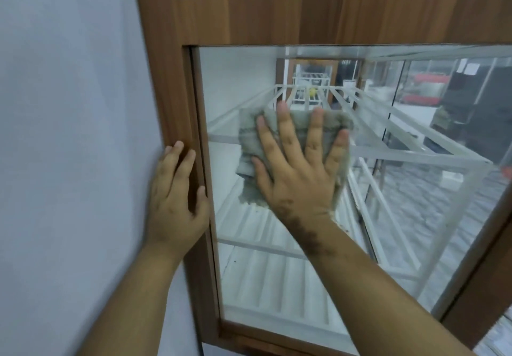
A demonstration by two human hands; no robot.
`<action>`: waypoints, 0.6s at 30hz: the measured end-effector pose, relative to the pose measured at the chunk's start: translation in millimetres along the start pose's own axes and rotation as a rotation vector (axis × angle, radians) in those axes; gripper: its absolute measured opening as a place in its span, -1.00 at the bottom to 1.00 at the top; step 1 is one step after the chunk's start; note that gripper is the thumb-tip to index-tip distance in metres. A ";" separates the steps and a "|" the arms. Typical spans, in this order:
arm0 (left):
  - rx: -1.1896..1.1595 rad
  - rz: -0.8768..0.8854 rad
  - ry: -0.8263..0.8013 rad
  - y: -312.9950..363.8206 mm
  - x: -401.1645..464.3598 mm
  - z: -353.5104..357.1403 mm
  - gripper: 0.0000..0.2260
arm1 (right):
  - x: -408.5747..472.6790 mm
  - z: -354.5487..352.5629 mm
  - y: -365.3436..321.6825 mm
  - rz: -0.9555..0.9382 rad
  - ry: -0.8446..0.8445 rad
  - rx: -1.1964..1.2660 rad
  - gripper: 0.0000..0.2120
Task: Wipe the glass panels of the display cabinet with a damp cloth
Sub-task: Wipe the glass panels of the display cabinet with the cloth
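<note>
The right hand (pixel 297 167) presses the soft, limp cloth (pixel 293 158) flat-fingered on fragile glass (pixel 277 272); left hand (pixel 177 197), at nine o'clock, rests open on the frame (pixel 171 78).

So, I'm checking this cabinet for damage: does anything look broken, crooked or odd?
Nothing looks broken. The glass sits whole in its wooden frame. The right hand presses the cloth flat against it; the left hand rests on the frame. Only oddity: dark smudges on the right wrist.
</note>
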State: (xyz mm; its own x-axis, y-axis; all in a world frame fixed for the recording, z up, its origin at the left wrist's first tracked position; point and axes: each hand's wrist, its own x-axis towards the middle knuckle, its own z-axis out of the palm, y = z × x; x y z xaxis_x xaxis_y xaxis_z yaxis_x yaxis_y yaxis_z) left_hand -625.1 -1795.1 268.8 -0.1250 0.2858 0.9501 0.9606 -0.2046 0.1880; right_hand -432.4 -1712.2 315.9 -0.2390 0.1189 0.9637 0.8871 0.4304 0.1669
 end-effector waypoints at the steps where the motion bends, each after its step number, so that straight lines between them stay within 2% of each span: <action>1: -0.004 0.002 -0.015 -1.2 0.3 -0.3 -0.45 | 4.9 4.2 -15.5 -0.032 -0.025 0.015 -0.44; 3: -0.011 0.009 -0.039 -3.0 -0.4 -1.1 -0.44 | -2.3 12.2 -36.7 -0.144 -0.090 0.025 -0.44; 6: -0.024 0.007 -0.070 -4.9 0.2 -3.7 -0.45 | -26.7 15.9 -30.2 -0.262 -0.131 0.002 -0.43; 10: -0.027 0.017 -0.107 -5.9 0.6 -7.5 -0.46 | -24.7 4.2 0.1 -0.194 -0.082 -0.013 -0.42; 14: -0.043 -0.019 -0.124 -4.3 1.8 -12.6 -0.46 | 8.9 8.1 -25.9 -0.070 -0.022 0.028 -0.46; 18: -0.053 -0.046 -0.132 -3.4 1.5 -16.7 -0.43 | -4.0 23.6 -58.7 -0.178 -0.074 0.048 -0.39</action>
State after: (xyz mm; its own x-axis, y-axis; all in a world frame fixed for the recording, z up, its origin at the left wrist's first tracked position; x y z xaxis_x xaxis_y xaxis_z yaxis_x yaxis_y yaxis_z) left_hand -632.7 -1809.6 273.7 -0.1318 0.4163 0.8996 0.9396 -0.2368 0.2473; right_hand -492.9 -1716.7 297.3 -0.4207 0.1015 0.9015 0.8085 0.4926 0.3219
